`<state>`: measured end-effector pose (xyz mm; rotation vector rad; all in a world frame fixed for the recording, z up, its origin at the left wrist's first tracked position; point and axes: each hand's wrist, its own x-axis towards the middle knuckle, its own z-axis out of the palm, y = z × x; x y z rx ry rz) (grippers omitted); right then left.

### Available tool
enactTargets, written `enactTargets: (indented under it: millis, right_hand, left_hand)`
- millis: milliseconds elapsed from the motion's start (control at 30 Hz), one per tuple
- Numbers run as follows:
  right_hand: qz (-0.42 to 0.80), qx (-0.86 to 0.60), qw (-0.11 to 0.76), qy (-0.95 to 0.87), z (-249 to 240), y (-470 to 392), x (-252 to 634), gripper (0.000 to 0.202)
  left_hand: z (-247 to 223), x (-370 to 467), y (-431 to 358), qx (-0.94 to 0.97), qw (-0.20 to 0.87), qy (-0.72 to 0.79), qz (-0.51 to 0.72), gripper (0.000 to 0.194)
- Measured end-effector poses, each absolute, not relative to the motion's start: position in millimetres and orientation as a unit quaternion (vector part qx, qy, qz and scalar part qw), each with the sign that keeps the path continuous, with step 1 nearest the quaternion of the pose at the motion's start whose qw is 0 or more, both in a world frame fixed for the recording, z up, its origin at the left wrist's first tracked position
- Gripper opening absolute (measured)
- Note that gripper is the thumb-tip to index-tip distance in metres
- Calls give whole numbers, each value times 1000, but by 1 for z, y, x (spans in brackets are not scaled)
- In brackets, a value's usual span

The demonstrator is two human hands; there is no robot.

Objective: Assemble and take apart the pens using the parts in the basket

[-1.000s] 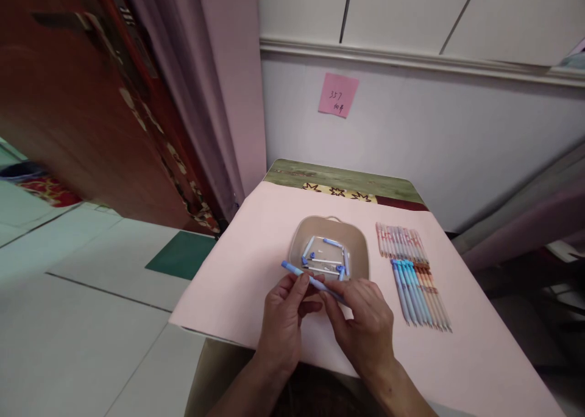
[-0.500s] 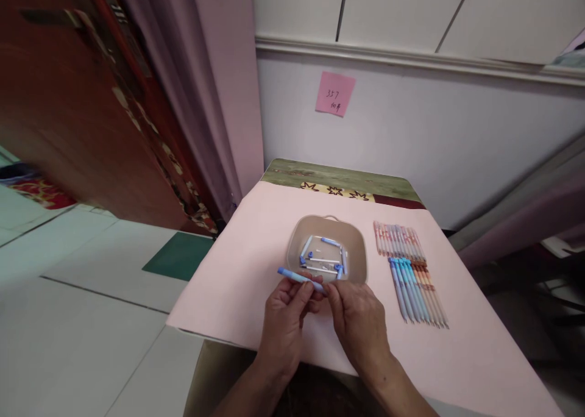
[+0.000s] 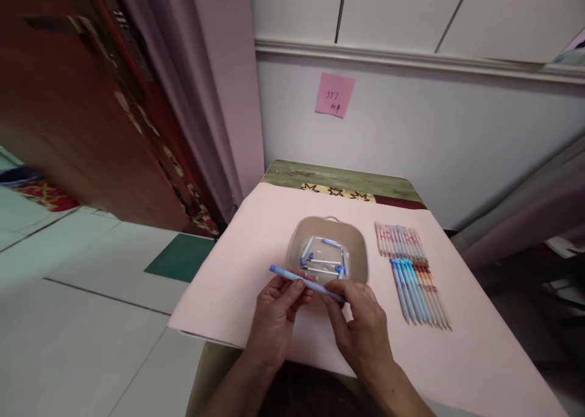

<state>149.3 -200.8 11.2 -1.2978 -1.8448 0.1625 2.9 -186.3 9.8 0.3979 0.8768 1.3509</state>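
Note:
A blue pen [image 3: 315, 287] lies slantwise between my two hands, in front of the bin. My left hand [image 3: 277, 313] pinches it near the middle, with the darker blue end sticking out to the left. On the pen's right end the thumb and fingers of my right hand [image 3: 363, 322] are closed; the tip there is partly hidden. Just beyond stands a beige bin [image 3: 361, 246] holding blue pen barrels [image 3: 331, 242], thin white refills [image 3: 324, 261] and small blue parts [image 3: 311, 256].
Right of the bin lies a row of blue pens [image 3: 411, 292] beside orange-topped pens [image 3: 432, 295]. Pinkish pens [image 3: 400, 240] form another row behind them. A pink cloth [image 3: 242, 252] covers the table; a pink note [image 3: 335, 94] hangs on the wall.
More of the pen shows between my hands now. My left hand has shifted left and slightly down, and the right hand's fingers have moved along to the pen's right end.

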Motion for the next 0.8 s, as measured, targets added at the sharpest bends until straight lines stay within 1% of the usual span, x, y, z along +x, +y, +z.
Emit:
enactTargets:
  millis: [133,233,333,400,433,500,600,700,767,800]
  right_hand:
    - [82,-512,432,-738,19,-202,151,10]
    - [112,-514,417,-741,23,-202,151,22]
    - [114,-512,404,-749,25,-200,150,36]
    - [108,-515,396,-752,24,-199,150,40]
    - [104,-518,394,-752,24,-199,150,38]
    - [98,-530,395,-744,23,-199,149,21]
    - [113,-532,412,-732,21,-201,150,26]
    - [117,-510,440,-730,21,-202,150,6]
    - [110,-499,451,-732,23,-203,150,7]
    - [112,-493,453,-734,24,-203,150,11]
  left_hand:
    - [14,-1,-187,191,699,373,579,19]
    - [15,0,-190,207,704,368,571,18]
    - [16,3,-193,201,696,373,580,19]
    - [17,5,-193,187,684,385,591,21]
    - [18,5,-192,181,678,390,596,22]
    - [18,4,-190,177,669,399,602,23]
    - [17,0,-187,182,661,401,608,24]
    - [16,-3,-187,192,670,390,602,23]
    - [16,-4,-188,197,683,377,594,21]
    - [16,-4,-189,199,690,370,590,21]
